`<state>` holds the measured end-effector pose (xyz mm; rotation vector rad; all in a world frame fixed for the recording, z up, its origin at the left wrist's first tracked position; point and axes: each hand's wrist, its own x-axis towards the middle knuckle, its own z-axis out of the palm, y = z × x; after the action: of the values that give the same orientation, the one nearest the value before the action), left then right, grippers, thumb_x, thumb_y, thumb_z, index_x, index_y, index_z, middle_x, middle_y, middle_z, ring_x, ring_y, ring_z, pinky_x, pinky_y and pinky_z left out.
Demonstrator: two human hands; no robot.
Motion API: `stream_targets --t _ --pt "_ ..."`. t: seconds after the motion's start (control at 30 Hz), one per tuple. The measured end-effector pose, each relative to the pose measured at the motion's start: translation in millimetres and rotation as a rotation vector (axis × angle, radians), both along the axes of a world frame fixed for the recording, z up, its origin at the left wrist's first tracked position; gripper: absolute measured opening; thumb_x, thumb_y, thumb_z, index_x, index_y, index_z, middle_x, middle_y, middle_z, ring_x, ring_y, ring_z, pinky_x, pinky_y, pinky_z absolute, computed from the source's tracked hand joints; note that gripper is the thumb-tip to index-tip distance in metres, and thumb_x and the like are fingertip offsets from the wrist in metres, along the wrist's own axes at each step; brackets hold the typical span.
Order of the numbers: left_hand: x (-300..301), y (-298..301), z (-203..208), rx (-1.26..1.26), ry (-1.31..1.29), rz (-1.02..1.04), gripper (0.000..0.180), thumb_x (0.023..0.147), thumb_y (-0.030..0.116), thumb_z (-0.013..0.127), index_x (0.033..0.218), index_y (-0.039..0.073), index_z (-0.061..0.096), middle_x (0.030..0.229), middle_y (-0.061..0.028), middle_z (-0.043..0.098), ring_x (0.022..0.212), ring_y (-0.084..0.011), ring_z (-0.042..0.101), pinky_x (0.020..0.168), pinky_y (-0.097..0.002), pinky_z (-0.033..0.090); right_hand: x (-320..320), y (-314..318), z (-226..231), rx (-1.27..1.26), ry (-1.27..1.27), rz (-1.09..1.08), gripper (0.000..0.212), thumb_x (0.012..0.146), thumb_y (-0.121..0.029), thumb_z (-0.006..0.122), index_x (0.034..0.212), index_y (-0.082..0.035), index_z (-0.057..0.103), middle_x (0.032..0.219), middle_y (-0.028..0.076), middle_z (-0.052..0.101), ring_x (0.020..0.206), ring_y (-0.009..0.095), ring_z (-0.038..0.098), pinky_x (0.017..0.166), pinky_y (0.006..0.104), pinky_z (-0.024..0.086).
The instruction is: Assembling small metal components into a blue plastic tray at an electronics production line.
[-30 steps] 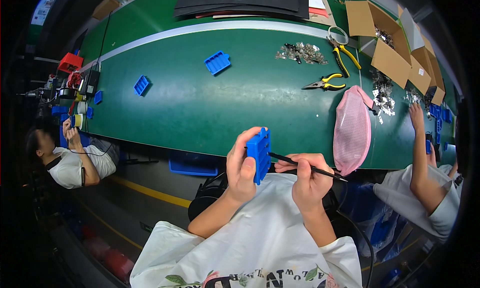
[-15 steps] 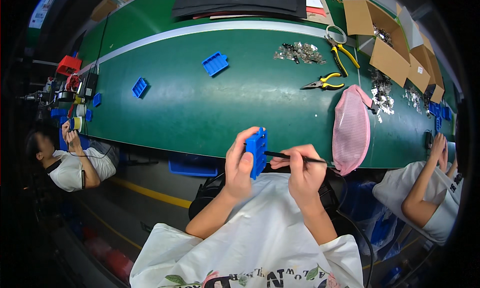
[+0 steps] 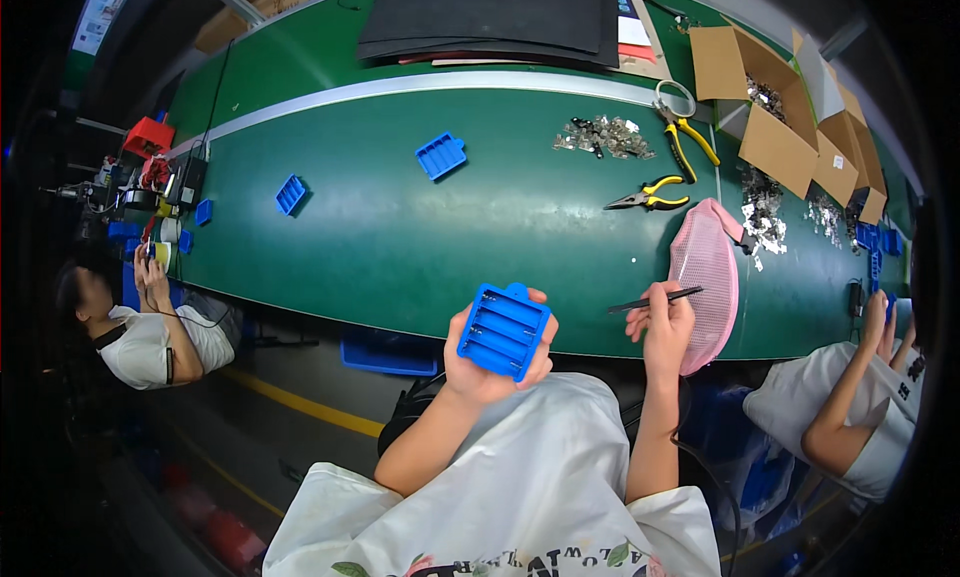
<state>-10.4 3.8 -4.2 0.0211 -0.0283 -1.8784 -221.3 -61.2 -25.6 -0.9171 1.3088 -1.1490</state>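
Observation:
My left hand [image 3: 483,378] is closed round a blue plastic battery holder [image 3: 503,329], its slotted face turned up toward me. Small metal contacts show at the ends of some slots. To the right, my right hand [image 3: 666,327] grips a thin black pen-like tool, which looks like tweezers [image 3: 655,300], held level and apart from the holder. A pink mesh pouch [image 3: 708,267] lies just behind that hand. Two more blue holders, one in the middle [image 3: 441,157] and one further left [image 3: 291,195], rest on the green table [image 3: 400,247].
Yellow-and-black long-nose pliers [image 3: 650,194] and larger pliers [image 3: 682,137] lie at the right, near a heap of metal contacts [image 3: 604,137]. Open cardboard boxes [image 3: 780,147] stand far right. Black sheets [image 3: 490,22] are stacked at the back. Co-workers sit left [image 3: 160,327] and right [image 3: 840,397].
My left hand has turned the battery holder from edge-on to face-up. My right hand has drawn the black tool out of it and away to the right.

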Motion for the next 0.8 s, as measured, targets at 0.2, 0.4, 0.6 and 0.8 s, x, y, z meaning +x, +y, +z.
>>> stream_targets --t 0.2,0.4,0.6,0.8 --pt "-3.9 -8.4 1.8 -0.001 -0.013 -0.001 0.057 0.090 0.048 0.033 0.128 0.007 0.039 0.101 -0.0173 0.047 0.050 -0.0220 0.045 0.048 -0.0316 0.032 1.6 -0.7 -19.4 0.057 -0.057 -0.026 0.022 0.095 -0.015 0.045 0.084 0.003 0.050 0.063 0.014 0.059 0.046 0.015 0.057 0.039 0.0223 0.043" --pt "-4.7 -7.4 12.6 0.083 -0.284 0.134 0.060 0.090 0.050 0.029 0.127 0.003 0.037 0.101 -0.0163 0.050 0.060 -0.0245 0.052 0.052 -0.0324 0.043 26.4 41.9 69.9 -0.191 -0.270 -0.042 0.023 0.095 -0.012 0.041 0.084 0.007 0.048 0.067 0.020 0.060 0.049 0.023 0.060 0.043 0.0302 0.051" --pt "-22.6 -5.9 32.4 0.259 -0.628 0.255 0.053 0.089 0.046 0.027 0.117 0.003 0.041 0.098 -0.0176 0.053 0.064 -0.0218 0.054 0.056 -0.0322 0.046 70.6 53.7 91.5 -0.412 -0.115 0.295 0.019 0.093 -0.008 0.044 0.084 0.008 0.050 0.067 0.019 0.061 0.054 0.020 0.061 0.047 0.0295 0.053" --pt "-25.0 1.3 27.5 0.030 -0.585 0.317 0.051 0.091 0.041 0.027 0.124 0.002 0.038 0.103 -0.0169 0.053 0.073 -0.0208 0.057 0.062 -0.0299 0.049 78.7 59.0 87.9 -0.394 -0.128 0.324 0.021 0.094 -0.008 0.043 0.084 0.008 0.050 0.067 0.018 0.061 0.054 0.020 0.061 0.048 0.0299 0.053"
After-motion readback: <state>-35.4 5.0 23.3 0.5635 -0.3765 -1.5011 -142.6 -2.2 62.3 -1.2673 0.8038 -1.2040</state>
